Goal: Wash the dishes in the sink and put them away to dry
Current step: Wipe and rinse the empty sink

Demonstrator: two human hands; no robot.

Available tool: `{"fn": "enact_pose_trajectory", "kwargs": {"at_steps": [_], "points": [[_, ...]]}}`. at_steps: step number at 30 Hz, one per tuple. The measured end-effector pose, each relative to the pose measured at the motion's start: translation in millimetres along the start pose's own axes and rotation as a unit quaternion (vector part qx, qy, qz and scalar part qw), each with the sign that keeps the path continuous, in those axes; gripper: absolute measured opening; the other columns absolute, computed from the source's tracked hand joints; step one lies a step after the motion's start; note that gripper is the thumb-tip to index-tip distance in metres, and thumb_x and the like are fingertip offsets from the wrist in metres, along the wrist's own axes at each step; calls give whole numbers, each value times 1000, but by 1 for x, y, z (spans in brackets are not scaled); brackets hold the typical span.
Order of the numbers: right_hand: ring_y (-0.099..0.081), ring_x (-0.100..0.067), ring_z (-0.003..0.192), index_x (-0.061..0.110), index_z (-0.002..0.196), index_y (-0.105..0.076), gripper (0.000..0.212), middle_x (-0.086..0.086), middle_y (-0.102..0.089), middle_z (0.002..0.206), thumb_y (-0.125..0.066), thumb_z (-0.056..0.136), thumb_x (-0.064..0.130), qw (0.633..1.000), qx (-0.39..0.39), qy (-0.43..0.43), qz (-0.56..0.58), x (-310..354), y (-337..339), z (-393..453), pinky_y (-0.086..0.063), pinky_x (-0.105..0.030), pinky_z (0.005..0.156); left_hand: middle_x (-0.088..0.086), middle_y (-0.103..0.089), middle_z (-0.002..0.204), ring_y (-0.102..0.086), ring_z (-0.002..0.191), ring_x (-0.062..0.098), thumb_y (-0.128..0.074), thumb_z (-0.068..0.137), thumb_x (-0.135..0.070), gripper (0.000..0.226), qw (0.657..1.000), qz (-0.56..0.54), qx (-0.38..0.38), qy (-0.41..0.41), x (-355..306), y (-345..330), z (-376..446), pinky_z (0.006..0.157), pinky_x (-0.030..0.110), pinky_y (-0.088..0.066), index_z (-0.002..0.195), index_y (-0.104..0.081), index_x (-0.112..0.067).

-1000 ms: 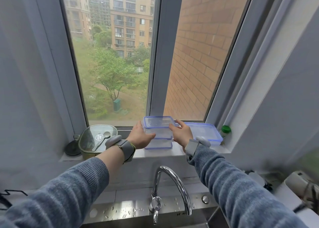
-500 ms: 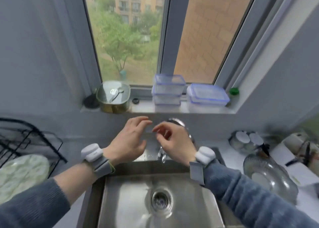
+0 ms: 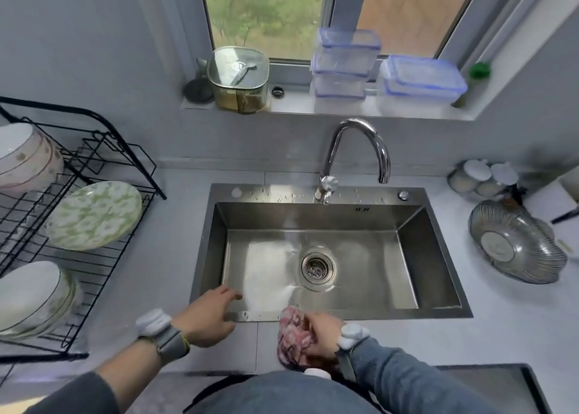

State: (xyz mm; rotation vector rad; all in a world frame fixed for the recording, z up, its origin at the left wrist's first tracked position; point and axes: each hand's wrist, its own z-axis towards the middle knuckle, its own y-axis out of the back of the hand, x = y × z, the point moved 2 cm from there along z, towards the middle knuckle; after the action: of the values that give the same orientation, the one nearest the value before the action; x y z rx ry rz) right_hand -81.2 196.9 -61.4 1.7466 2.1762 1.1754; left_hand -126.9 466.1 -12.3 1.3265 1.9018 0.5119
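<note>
Left hand [image 3: 205, 318]: fingers straight and relaxed, holding nothing, fingertips resting at the front rim of the sink.
Right hand [image 3: 322, 335]: curled around a pink-and-white mottled dishcloth [image 3: 293, 338], which lies bunched on the counter [image 3: 470, 335] just in front of the sink's front edge.
Sink [image 3: 438, 312]: stainless steel basin, wet, with only the drain strainer [image 3: 317, 268] in it; a curved chrome faucet [image 3: 357, 150] stands behind it.
Dish rack [image 3: 103, 160]: black wire, on the counter left of the sink; it carries a green-patterned plate [image 3: 94, 215] leaning on edge, a stack of white plates [image 3: 31, 297] at the near end and pale bowls [image 3: 25, 157] at the far end.
Windowsill [image 3: 291, 105]: three clear blue-rimmed plastic containers, two stacked [image 3: 344, 59] and one [image 3: 419, 78] just beside them on the right; a square glass-lidded container [image 3: 239, 78] towards the left.
Right counter: a ribbed glass bowl [image 3: 517, 244] tilted on its side, well apart from the sink.
</note>
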Motion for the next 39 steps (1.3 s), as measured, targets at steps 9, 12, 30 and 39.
{"fn": "enact_pose_trajectory", "kwargs": {"at_steps": [9,12,30,39], "points": [[-58,-13,74,30,78,-60,13,5,-67,81,-66,88,36,959,-111,-6,261,20,23,17,-55,-34,80,-14,-34,158,-40,141,9,-65,86,-34,80,995,-75,-43,-52,-16,-25,-10,115,23,-34,157,-27,-34],[-57,-12,64,27,75,-65,23,5,-66,67,-71,81,48,923,-105,46,368,46,40,22,-50,-33,68,-25,-45,147,-46,132,-4,-72,83,-39,80,978,-170,-72,-97,-24,-20,-6,113,23,-40,152,-33,-45],[-57,-17,65,6,104,-75,24,-13,-70,88,-81,85,19,792,-18,72,606,78,118,26,-53,-28,60,-15,-31,143,-55,114,9,-68,82,-18,81,973,-129,-137,-133,-42,96,6,92,29,-56,154,-32,-32],[-32,-8,47,15,69,-65,17,1,-45,58,-81,75,12,919,101,42,378,78,179,29,-24,-21,42,-6,-31,159,-51,122,18,-73,82,-46,102,898,227,-236,-294,-65,113,64,93,32,-54,161,-12,-28]]}}
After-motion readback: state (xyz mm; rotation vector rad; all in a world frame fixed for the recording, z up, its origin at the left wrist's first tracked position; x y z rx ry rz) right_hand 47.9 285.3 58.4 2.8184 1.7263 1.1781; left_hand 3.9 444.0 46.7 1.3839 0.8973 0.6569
